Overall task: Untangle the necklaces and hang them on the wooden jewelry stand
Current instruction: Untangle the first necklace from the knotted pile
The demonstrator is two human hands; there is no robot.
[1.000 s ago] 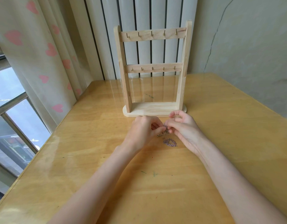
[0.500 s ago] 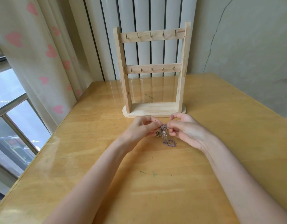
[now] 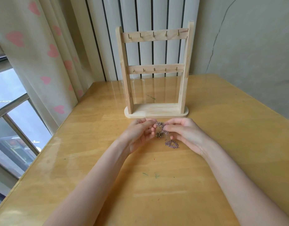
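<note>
A tangle of thin purplish chain necklaces (image 3: 161,130) hangs between my two hands, just above the wooden table (image 3: 156,185). My left hand (image 3: 138,134) pinches its upper left part. My right hand (image 3: 184,132) pinches it from the right. A dark bronze clump (image 3: 159,134) dangles under my fingers, and a loose purple heap of chain (image 3: 171,143) lies on the table below my right hand. The wooden jewelry stand (image 3: 154,72) stands upright just beyond my hands, with two rails of small hooks, all bare.
A curtain with pink hearts (image 3: 42,54) and a window (image 3: 11,115) run along the table's left edge. A white radiator (image 3: 148,15) and a grey wall (image 3: 246,38) stand behind the stand.
Both hands have lifted the tangle off the table and drawn slightly apart. More chain shows between my fingers, and the bronze clump now dangles free.
</note>
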